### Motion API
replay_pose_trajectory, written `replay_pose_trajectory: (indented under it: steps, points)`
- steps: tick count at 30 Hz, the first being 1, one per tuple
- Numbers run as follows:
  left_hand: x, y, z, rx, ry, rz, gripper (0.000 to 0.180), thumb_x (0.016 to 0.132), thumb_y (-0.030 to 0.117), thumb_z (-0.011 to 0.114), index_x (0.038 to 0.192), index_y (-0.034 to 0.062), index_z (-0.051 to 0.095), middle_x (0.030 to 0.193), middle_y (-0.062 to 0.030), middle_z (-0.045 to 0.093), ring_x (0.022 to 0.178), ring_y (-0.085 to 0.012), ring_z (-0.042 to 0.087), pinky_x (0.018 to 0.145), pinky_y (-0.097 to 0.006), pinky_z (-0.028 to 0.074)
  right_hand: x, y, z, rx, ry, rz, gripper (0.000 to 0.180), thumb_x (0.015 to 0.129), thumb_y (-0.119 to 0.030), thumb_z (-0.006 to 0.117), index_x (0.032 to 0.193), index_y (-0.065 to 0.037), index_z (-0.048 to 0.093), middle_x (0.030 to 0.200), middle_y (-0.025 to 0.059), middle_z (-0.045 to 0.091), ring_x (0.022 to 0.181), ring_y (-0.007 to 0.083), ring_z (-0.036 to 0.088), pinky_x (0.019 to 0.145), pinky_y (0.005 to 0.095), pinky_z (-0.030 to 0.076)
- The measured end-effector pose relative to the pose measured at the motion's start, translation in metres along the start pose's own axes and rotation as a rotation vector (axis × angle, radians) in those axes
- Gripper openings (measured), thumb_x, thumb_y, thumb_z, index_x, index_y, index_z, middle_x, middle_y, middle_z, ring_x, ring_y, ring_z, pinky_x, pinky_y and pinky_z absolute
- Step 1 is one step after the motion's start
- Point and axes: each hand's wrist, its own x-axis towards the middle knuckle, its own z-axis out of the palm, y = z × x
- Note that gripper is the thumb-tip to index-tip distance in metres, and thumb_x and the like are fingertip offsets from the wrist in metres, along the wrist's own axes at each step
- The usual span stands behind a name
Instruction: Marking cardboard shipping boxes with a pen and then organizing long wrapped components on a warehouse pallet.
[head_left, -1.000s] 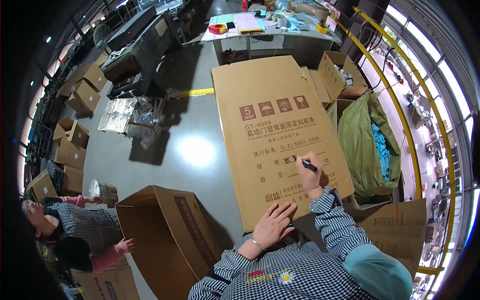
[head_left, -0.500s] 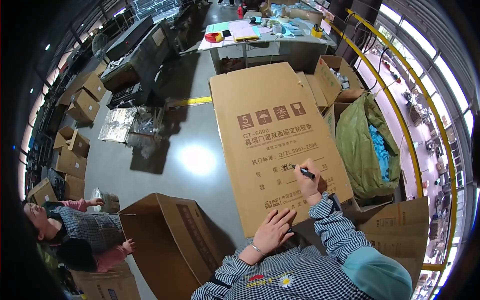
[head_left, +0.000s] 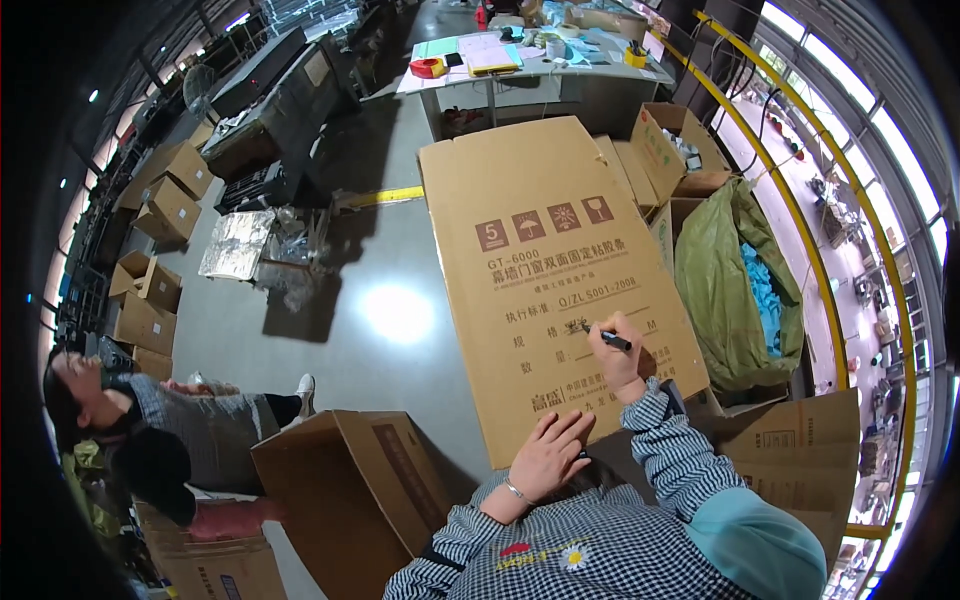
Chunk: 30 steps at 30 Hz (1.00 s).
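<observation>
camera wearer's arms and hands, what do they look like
Both sleeves are black-and-white patterned and look gathered; the right one meets plain mint-green fabric near the elbow. The left hand and right hand are ungloved, with a silver-coloured bracelet at the left wrist.

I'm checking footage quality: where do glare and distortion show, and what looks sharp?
In the head view, white glare blots the grey floor; also in the head view, the yellow rail bows along the dark rim, while the large printed carton looks sharp.
</observation>
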Motion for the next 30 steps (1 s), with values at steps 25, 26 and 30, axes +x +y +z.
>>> replay_pose_trajectory:
  steps: [25, 26, 30]
  points:
    - [0.034, 0.025, 0.023, 0.056, -0.057, 0.113, 0.033, 0.096, 0.033, 0.062, 0.094, -0.0005, 0.06, 0.155, -0.0143, 0.041, 0.145, -0.0301, 0.035, 0.118, -0.045, 0.029, 0.011, 0.05, -0.062, 0.276, 0.061, 0.233, 0.02, 0.092, -0.012, 0.067, 0.083, -0.005, 0.05, 0.068, 0.002, 0.057, 0.063, 0.0081, 0.055, 0.058, 0.0256, 0.045]
    - [0.033, 0.025, 0.022, 0.067, -0.053, 0.105, 0.033, 0.096, 0.033, 0.062, 0.094, -0.0005, 0.06, 0.155, -0.0143, 0.041, 0.145, -0.0301, 0.035, 0.118, -0.045, 0.029, 0.012, 0.044, -0.061, 0.327, 0.047, 0.254, 0.02, 0.092, -0.011, 0.067, 0.083, -0.005, 0.05, 0.069, 0.0023, 0.057, 0.063, 0.0083, 0.056, 0.059, 0.0255, 0.046]
    - [0.037, 0.022, 0.025, 0.059, -0.015, 0.123, 0.033, 0.096, 0.032, 0.061, 0.093, -0.0007, 0.059, 0.154, -0.014, 0.042, 0.144, -0.0304, 0.036, 0.118, -0.045, 0.029, 0.02, 0.051, -0.059, 0.345, 0.055, 0.233, 0.022, 0.089, -0.011, 0.07, 0.083, -0.003, 0.05, 0.072, 0.0032, 0.056, 0.066, 0.0111, 0.058, 0.061, 0.0284, 0.049]
